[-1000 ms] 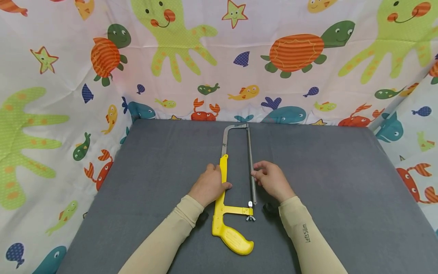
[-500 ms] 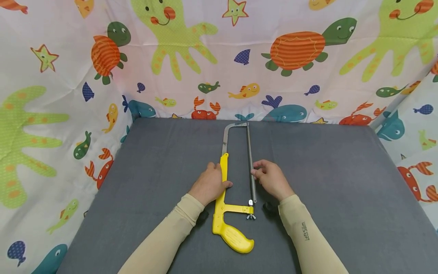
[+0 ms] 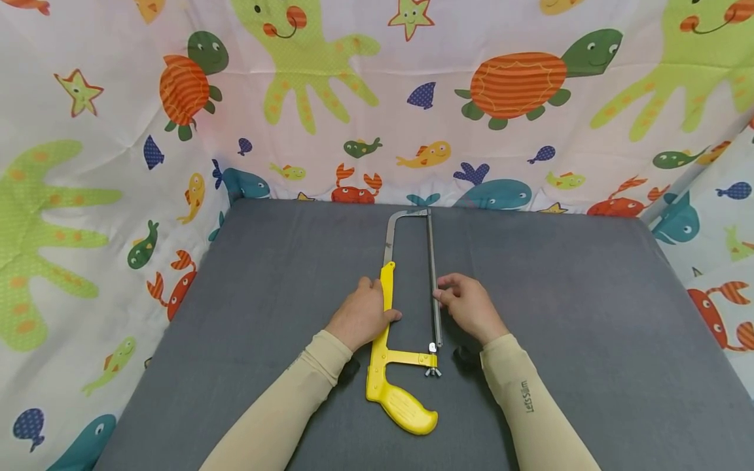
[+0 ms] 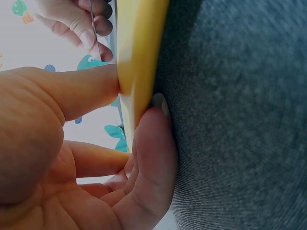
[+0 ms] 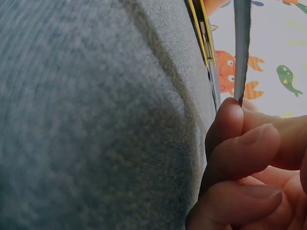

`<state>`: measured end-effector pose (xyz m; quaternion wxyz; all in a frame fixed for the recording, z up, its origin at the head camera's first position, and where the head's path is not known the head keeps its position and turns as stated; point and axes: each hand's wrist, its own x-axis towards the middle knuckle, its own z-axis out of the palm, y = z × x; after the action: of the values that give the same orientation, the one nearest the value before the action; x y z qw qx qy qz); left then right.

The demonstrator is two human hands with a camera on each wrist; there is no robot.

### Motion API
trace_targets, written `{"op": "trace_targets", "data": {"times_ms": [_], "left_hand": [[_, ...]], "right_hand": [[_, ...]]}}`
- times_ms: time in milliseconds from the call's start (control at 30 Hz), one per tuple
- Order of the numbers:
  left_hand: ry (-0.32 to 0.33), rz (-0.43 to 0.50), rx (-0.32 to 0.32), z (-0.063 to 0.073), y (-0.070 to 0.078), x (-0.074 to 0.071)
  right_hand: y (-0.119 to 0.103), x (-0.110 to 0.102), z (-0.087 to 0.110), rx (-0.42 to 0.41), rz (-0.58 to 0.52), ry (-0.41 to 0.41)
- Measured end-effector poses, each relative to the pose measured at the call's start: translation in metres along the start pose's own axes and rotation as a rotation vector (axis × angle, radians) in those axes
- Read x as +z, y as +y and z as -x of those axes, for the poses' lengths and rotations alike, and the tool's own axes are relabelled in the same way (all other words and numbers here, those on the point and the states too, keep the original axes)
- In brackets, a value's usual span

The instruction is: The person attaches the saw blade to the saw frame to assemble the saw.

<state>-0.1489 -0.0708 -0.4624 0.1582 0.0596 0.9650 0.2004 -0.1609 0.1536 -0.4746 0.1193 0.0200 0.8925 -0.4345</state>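
A hacksaw (image 3: 403,405) with a yellow handle and a grey metal front bow lies on the grey cloth, its handle toward me. My left hand (image 3: 360,314) grips the yellow part of its frame; in the left wrist view a yellow bar (image 4: 140,52) sits between thumb and fingers. My right hand (image 3: 471,306) pinches the thin saw blade (image 3: 432,252) about halfway along. The blade's far end meets the tip of the bow. Its near end lies just right of the small metal post (image 3: 432,348) above the wing nut (image 3: 432,372). In the right wrist view the blade (image 5: 242,48) rises from the fingertips.
Grey cloth (image 3: 565,314) covers the table around the saw. White curtains (image 3: 330,157) printed with sea animals hang along the back and both sides. Dark straps (image 3: 465,358) show beneath the wrists.
The head view has shifted slightly. Both hands keep the same hold on the hacksaw frame and blade, and the saw has not visibly moved.
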Motion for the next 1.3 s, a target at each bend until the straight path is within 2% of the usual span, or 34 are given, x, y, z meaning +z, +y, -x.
{"op": "trace_targets", "data": {"times_ms": [433, 667, 1033, 1300], "left_hand": [[0.0, 0.017, -0.005, 0.0012, -0.0005, -0.001], [-0.009, 0.02, -0.019, 0.0004, -0.0011, -0.0009], [-0.007, -0.003, 0.011, -0.0007, 0.0006, -0.0001], [-0.016, 0.019, 0.008, 0.0, -0.0024, -0.0012]], "right_hand": [[-0.0019, -0.0003, 0.0002, 0.031, 0.009, -0.013], [-0.0009, 0.0005, -0.0008, 0.015, -0.003, -0.014], [0.0017, 0.0032, -0.0009, 0.021, 0.012, -0.016], [-0.0001, 0.0039, -0.001, 0.018, 0.013, -0.012]]}}
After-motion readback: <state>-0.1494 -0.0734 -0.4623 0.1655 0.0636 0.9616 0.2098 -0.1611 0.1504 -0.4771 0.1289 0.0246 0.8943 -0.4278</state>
